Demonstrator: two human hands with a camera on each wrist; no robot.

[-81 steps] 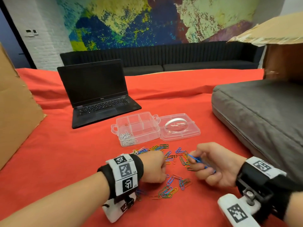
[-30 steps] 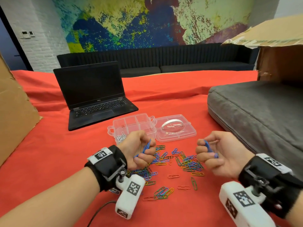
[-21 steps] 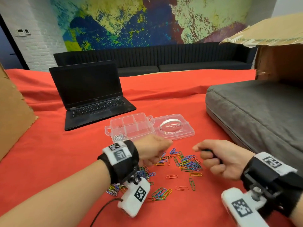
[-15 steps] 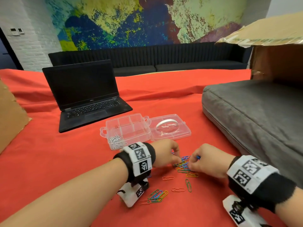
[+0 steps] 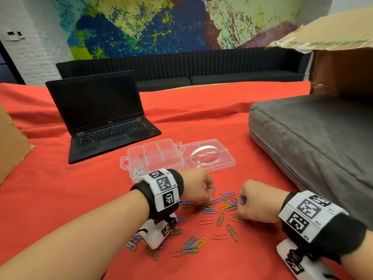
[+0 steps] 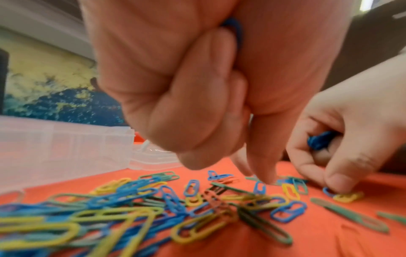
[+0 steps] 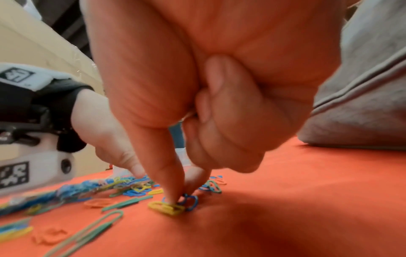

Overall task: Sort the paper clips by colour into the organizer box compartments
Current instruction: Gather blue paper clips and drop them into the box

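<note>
Right wrist view: right hand [image 7: 197, 107], blue clips [image 6: 319, 141] tucked in its palm, pinching another blue clip [image 7: 190, 202] beside a yellow clip [image 7: 165, 208]; left hand [image 6: 197, 83] likewise gripping blue; best lifted straight up, leaving yellow behind.

- I see a big red cloth [image 5: 60, 199] spread over the whole table.
- An open black laptop [image 5: 101, 116] with a dark screen sits on it, at the back left.
- A thick grey cushion [image 5: 312, 142] lies on the right side.
- A brown cardboard box [image 5: 341, 63] with an open flap stands behind the cushion.
- A flat brown cardboard piece [image 5: 10, 146] leans in at the left edge.
- A long black sofa [image 5: 201, 67] runs along the far wall.
- Above it I see a wall painting [image 5: 161, 23] with blue, yellow and green blotches.
</note>
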